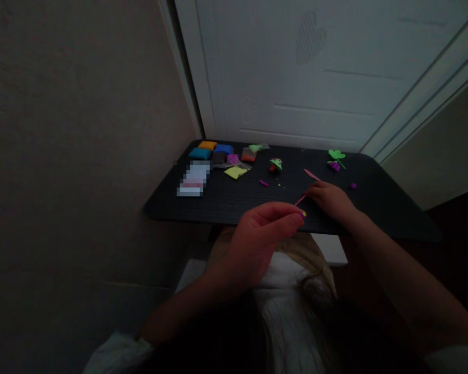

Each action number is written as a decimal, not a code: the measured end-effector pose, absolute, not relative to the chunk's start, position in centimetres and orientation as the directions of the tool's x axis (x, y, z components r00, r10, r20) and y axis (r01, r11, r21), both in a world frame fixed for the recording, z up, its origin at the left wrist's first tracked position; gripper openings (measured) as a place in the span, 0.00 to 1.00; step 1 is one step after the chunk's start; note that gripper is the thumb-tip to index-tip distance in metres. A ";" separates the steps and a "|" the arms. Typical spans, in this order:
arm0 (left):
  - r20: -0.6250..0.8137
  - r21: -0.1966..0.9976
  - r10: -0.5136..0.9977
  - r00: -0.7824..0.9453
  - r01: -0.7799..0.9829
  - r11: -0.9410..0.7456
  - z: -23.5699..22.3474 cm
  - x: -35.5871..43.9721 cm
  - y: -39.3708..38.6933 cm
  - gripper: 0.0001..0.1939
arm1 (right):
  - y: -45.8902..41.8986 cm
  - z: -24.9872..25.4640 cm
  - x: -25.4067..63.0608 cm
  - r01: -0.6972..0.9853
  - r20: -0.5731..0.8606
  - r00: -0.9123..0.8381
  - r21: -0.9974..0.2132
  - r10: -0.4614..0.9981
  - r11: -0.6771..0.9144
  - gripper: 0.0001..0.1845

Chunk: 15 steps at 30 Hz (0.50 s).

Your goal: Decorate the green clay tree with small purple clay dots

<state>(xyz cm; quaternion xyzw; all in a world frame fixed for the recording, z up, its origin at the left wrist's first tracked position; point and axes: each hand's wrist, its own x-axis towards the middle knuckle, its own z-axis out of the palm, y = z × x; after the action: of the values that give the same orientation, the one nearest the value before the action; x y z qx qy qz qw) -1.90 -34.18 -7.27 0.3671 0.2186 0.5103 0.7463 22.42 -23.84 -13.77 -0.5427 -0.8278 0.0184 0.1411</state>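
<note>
My left hand (262, 235) is raised in front of me over the near edge of the black table (234, 200), fingers pinched on a tiny yellow-green bit of clay (304, 213). My right hand (330, 200) rests on the table with its fingers closed on a thin pink modelling tool (300, 200), whose tip points toward the left fingertips. Beyond the hands stands a small green, white and red clay figure (275, 164). A purple clay strip (263, 183) lies to its left.
Packets of coloured clay (211, 151) lie at the table's back left beside a blurred card (194, 178) and a yellow clay piece (235, 172). A green clay leaf with a purple lump (336, 159) sits back right, another pink tool (311, 174) nearby. A white door stands behind.
</note>
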 end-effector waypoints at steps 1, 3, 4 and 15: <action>0.049 0.775 0.923 0.382 -0.598 0.206 -7.2 -1.9 -34.2 0.03 | -23.9 -13.7 22.2 0.883 0.212 -0.389 -0.190 0.896 0.429 0.13; 0.051 0.778 0.921 0.386 -0.594 0.205 -7.2 -1.9 -34.2 0.03 | -24.0 -13.8 21.8 0.865 0.228 -0.405 -0.218 0.886 0.452 0.12; 0.053 0.777 0.920 0.387 -0.595 0.206 -7.1 -2.0 -34.2 0.03 | -24.1 -14.0 21.7 0.857 0.244 -0.402 -0.239 0.882 0.457 0.11; 0.072 0.703 0.849 0.523 -0.630 0.329 -6.3 -2.0 -35.1 0.02 | -33.3 -5.4 17.2 0.281 0.592 0.041 -0.779 0.805 0.560 0.07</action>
<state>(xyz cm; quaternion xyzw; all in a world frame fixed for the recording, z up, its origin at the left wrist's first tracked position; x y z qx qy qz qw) -1.98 -35.07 -6.31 0.3491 0.1566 0.4624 0.7999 17.21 -33.25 -5.42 -0.4137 -0.6563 0.2214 0.5909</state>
